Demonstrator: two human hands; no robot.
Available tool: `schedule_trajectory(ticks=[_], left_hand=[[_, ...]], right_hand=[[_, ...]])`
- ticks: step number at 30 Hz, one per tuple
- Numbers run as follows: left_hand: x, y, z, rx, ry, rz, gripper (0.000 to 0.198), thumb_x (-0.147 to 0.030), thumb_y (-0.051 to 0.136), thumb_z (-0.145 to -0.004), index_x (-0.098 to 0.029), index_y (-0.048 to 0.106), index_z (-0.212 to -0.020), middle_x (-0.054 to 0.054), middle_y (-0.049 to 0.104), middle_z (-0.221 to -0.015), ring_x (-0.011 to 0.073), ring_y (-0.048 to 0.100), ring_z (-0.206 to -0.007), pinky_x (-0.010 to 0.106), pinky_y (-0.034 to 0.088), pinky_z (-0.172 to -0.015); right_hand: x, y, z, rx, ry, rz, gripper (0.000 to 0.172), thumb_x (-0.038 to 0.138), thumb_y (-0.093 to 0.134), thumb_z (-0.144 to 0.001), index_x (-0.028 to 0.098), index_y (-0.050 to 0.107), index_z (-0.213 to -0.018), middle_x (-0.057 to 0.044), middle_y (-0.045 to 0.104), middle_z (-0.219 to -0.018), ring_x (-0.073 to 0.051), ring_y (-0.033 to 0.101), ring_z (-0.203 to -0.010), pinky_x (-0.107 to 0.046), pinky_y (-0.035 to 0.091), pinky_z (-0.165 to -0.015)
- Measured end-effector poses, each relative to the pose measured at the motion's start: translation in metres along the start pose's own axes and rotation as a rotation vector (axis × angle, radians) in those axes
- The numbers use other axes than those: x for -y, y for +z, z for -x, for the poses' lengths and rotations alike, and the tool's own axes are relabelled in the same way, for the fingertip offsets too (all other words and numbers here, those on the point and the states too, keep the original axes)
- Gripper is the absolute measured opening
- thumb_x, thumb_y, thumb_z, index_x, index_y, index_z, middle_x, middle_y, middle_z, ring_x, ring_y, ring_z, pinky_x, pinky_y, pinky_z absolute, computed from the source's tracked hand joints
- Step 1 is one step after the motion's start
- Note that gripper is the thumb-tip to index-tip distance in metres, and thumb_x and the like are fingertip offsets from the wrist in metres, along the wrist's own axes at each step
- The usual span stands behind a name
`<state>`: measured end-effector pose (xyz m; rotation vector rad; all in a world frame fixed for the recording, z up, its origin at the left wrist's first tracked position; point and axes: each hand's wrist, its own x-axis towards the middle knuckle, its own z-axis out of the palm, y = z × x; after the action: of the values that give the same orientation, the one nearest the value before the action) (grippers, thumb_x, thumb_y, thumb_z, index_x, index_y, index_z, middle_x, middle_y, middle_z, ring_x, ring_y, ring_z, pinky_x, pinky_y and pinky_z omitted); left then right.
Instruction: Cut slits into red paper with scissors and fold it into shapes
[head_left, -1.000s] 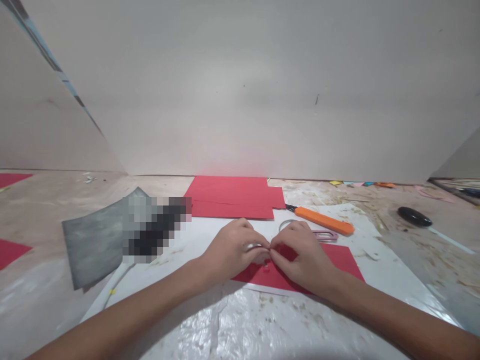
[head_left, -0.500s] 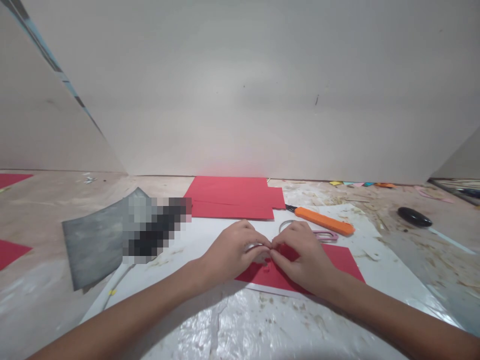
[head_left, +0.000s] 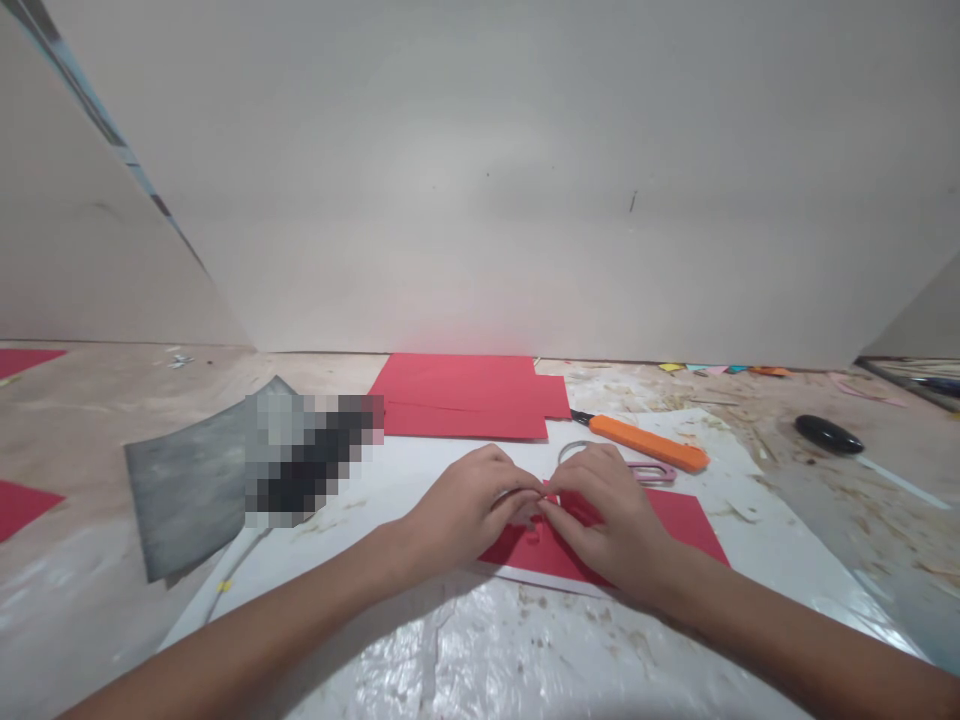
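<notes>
My left hand (head_left: 480, 505) and my right hand (head_left: 611, 515) meet fingertip to fingertip over a red sheet of card (head_left: 694, 525) that lies on white paper. Both are closed in a pinch. A small red and white edge shows between the fingertips, but what they grip is mostly hidden. Below the fingers, a small red curled scrap (head_left: 533, 536) rests on the card. Just behind my right hand are a thin grey loop and a pink slotted handle (head_left: 652, 471), both partly covered by the hand.
An orange cutter knife (head_left: 649, 443) lies behind my right hand, beside a stack of red card (head_left: 461, 395). To the left is a grey curved sheet (head_left: 187, 480) next to a blurred-out patch. A black oval object (head_left: 829, 434) lies far right. A pale wall (head_left: 480, 200) stands behind.
My fingertips have shifted slightly and a bit more red and white shows between them. A shiny silvery strip seen in my left hand earlier now looks darker. The other objects have stayed put.
</notes>
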<state>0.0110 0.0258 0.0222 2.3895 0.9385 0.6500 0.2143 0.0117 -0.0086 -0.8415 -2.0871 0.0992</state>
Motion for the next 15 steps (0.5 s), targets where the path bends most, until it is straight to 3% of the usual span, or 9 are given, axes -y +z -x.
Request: schedule_trajectory(ticks=[6,15], left_hand=[[-0.002,0.003,0.000,0.019,-0.009,0.043,0.034,-0.019,0.040,-0.099,-0.021,0.069,-0.083,0.001,0.072,-0.083,0.0178,0.055,-0.084,0.028,0.045,-0.076],[-0.013,0.001,0.001,0.017,-0.114,0.262,0.032,-0.023,0.041,-0.099,-0.022,0.072,-0.090,0.001,0.071,-0.091,0.0166,0.060,-0.091,0.028,0.047,-0.083]], right_hand=[[0.000,-0.001,0.000,-0.013,-0.051,0.022,0.012,0.012,0.059,-0.090,0.023,0.064,-0.091,-0.002,0.065,-0.081,-0.019,0.055,-0.077,-0.037,0.040,-0.073],[-0.005,-0.001,0.001,-0.116,-0.102,0.003,0.022,0.008,0.059,-0.088,0.025,0.068,-0.098,-0.003,0.063,-0.079,-0.017,0.055,-0.073,-0.034,0.042,-0.066]])
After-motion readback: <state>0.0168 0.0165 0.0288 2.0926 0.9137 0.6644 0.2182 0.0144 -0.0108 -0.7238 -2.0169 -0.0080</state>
